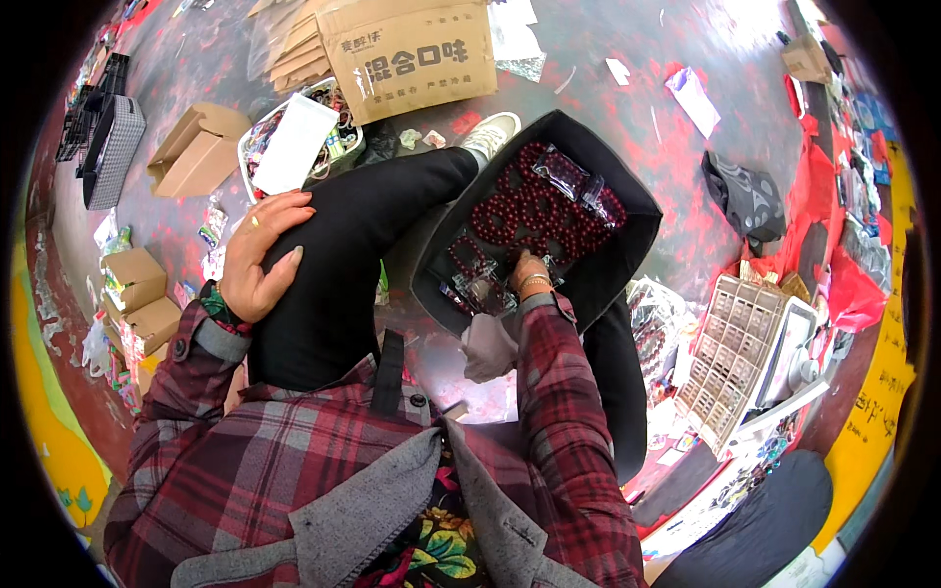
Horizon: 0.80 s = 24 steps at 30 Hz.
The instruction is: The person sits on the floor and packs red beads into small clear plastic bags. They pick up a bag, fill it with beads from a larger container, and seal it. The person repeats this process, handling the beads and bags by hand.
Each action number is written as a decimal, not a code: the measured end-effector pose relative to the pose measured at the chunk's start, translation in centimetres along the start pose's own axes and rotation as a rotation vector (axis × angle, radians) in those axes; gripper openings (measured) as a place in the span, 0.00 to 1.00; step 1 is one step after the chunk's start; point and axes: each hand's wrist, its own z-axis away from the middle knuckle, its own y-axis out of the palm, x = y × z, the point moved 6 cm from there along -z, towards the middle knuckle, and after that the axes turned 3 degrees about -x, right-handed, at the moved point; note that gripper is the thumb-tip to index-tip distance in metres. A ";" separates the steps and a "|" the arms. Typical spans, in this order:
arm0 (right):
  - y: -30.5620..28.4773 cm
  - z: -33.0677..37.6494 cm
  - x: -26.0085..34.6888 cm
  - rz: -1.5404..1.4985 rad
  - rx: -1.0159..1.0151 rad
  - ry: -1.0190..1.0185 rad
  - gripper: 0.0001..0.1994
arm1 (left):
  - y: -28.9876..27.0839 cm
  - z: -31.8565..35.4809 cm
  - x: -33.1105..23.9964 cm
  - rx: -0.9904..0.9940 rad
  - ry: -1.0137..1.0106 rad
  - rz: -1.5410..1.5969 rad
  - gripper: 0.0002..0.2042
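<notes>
My left hand (257, 257) rests flat on my raised left knee, fingers spread, a ring on one finger, holding nothing. My right hand (529, 270) reaches down into a black fabric bin (627, 245) between my legs. The bin is filled with strings of dark red beads (534, 211) and small clear plastic bags (569, 176). The fingers of my right hand are buried among the beads and bags, so what they grip is hidden. Gold bangles sit on that wrist. I wear a red plaid shirt and black trousers.
A large cardboard box (412, 54) stands ahead, with a white tray of trinkets (294, 142) to its left. Small cardboard boxes (196, 147) lie at left. A compartmented organizer tray (730, 358) sits at right beside red bags (843, 284) and a grey cloth (750, 201).
</notes>
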 end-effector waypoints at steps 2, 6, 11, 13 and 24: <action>0.4 -0.2 -0.6 -0.025 -0.116 0.033 0.18 | 0.0 -0.1 0.0 -0.003 0.010 0.000 0.18; 0.4 0.3 0.4 0.050 -0.211 -0.046 0.14 | 0.2 -0.1 0.2 0.000 0.002 -0.011 0.18; 0.9 0.7 3.4 0.271 -0.298 -0.084 0.12 | 0.3 -0.1 0.3 0.010 -0.008 -0.001 0.17; 0.2 1.0 3.2 0.163 -0.315 -0.025 0.12 | 0.0 -0.1 0.3 0.011 -0.011 -0.010 0.17; -14.3 9.4 2.4 -1.913 0.076 -0.396 0.10 | 0.5 0.7 -0.7 -0.042 0.083 -0.004 0.17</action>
